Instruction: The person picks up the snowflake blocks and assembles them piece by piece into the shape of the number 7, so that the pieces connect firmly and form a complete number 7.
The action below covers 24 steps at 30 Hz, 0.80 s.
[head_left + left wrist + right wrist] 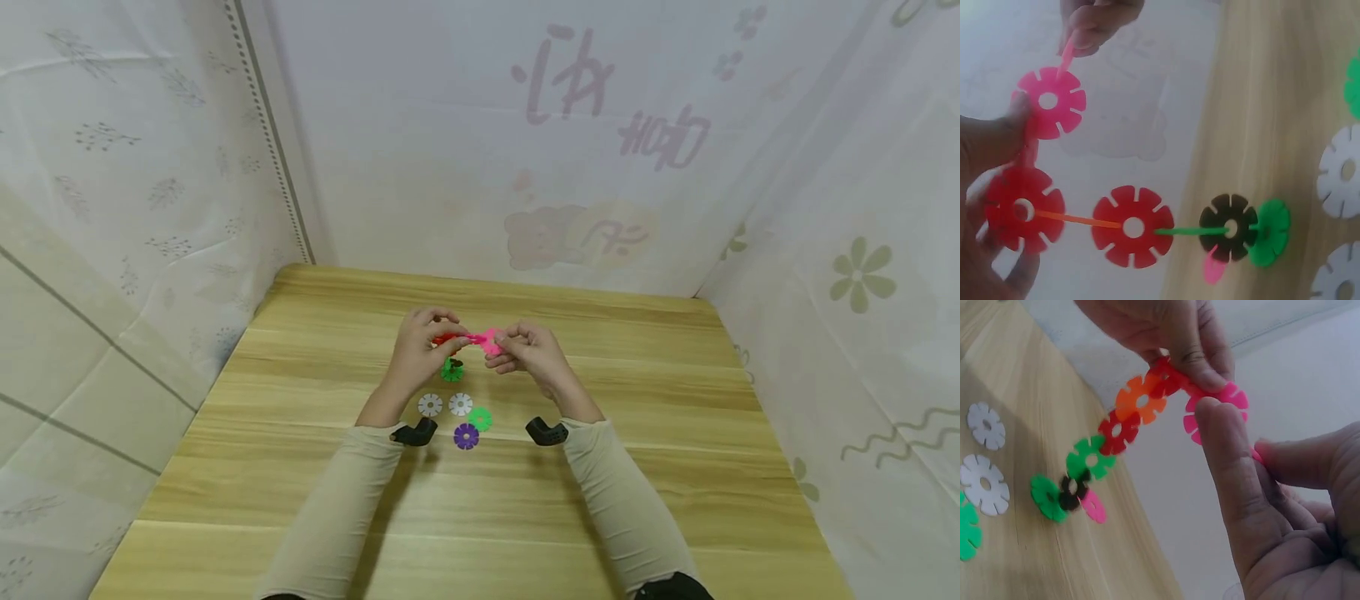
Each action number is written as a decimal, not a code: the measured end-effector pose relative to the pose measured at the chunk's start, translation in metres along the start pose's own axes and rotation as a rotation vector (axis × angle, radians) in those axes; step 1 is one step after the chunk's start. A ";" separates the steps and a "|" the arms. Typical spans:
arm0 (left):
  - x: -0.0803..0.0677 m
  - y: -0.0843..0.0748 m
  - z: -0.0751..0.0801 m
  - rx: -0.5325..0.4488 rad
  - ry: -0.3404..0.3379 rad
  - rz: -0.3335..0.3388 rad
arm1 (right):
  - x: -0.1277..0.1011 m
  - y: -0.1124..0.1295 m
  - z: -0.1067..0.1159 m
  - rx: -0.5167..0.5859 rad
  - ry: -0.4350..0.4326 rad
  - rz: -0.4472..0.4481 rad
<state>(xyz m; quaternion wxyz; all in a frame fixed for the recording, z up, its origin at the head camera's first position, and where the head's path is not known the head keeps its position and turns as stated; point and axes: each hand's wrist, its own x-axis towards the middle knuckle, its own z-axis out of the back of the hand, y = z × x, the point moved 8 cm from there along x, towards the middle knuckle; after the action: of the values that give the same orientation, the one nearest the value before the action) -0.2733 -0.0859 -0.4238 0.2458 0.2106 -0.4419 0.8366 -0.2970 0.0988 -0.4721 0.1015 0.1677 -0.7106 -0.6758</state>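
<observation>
Above the middle of the bench (300,467), the left hand (417,350) pinches the red end of a chain of slotted discs (1116,431), seven or so already joined, while the right hand (528,354) pinches a pink disc (1222,406) at that end, and four loose discs (455,417) lie unjoined below.

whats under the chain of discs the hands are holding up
On the wooden table below the chain lie two white discs, a green disc and a purple disc. The hands hide the table directly under them.
</observation>
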 end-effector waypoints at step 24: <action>0.007 -0.026 -0.002 0.079 -0.215 -0.058 | -0.003 0.003 -0.007 0.090 0.015 0.091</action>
<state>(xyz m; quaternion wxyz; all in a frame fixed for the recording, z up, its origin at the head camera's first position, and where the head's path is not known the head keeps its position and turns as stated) -0.2635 -0.0697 -0.4040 0.2128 0.3213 -0.4263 0.8184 -0.2923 0.0936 -0.4681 0.1300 0.1447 -0.7465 -0.6364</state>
